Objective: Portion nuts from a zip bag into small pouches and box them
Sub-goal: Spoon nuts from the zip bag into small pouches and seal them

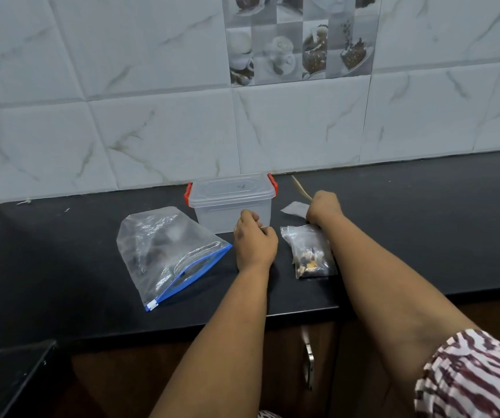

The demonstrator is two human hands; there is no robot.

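Note:
A clear zip bag [164, 251] with a blue slider strip lies on the black counter at the left, a few dark nuts inside. Behind my hands stands a clear plastic box [230, 203] with red clips, its lid on. My left hand [253, 239] rests in front of the box with curled fingers pinching something thin and clear that I cannot make out. A small pouch [310, 251] holding mixed nuts lies right of it. My right hand [324, 208] is closed around a wooden spoon handle [300, 187] beyond the pouch, next to a flat empty pouch [295, 209].
The black counter [423, 230] runs along a white marbled tile wall [152, 131]. Its front edge lies just below my forearms, with a brown cabinet door and metal handle [308, 360] underneath. A dark surface [7, 378] sits at the lower left.

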